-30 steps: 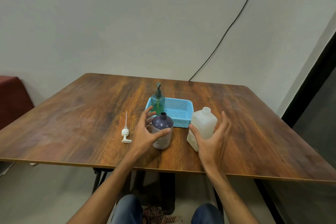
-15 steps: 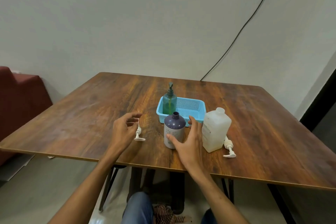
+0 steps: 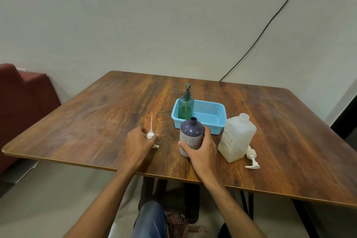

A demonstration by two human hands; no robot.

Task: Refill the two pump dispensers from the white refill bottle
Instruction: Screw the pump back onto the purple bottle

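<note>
Your right hand (image 3: pixel 201 150) is gripping the uncapped purple dispenser (image 3: pixel 191 135), left hand (image 3: pixel 138 142) pinching a loose pump (image 3: pixel 150 135) — green dispenser (image 3: pixel 185 109) waiting, capped.

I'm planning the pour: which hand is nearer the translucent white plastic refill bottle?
Right. The right hand grips the open purple plastic bottle just beside the white refill bottle, not touching it; the left hand is farther off, pinching the white pump head beyond the purple bottle.

Plain room: wooden table (image 3: pixel 92 121), red seat (image 3: pixel 25 102)
</note>
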